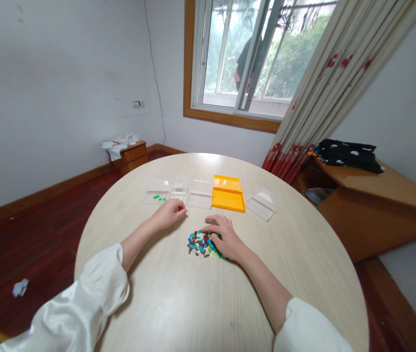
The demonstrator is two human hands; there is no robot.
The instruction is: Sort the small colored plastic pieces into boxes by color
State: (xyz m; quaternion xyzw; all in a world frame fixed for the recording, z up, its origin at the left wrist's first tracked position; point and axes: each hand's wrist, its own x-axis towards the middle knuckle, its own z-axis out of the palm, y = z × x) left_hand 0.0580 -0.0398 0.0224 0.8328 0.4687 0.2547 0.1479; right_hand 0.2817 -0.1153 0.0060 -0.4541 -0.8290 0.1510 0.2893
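Note:
A pile of small building bricks (196, 244) in brown, blue, green, yellow and cream lies on the round table. Over its right side rests my right hand (228, 238), fingers apart, fingertips at the bricks. My left hand (171, 213) is beside the row of boxes, in front of a small clear box (179, 188) that it partly covers. Its fingers are curled together, and whatever they may hold is hidden. Farther left, a clear plastic box (148, 199) with its lid raised has a few green bricks (156, 197) in it.
Along the row stand another clear box (198, 201), an orange box (229, 200) and a tilted clear box (261, 209), all with lids open. The pale table (208, 303) has a curved edge. A wooden desk (387, 195) stands at the right, beside a curtain (325, 98).

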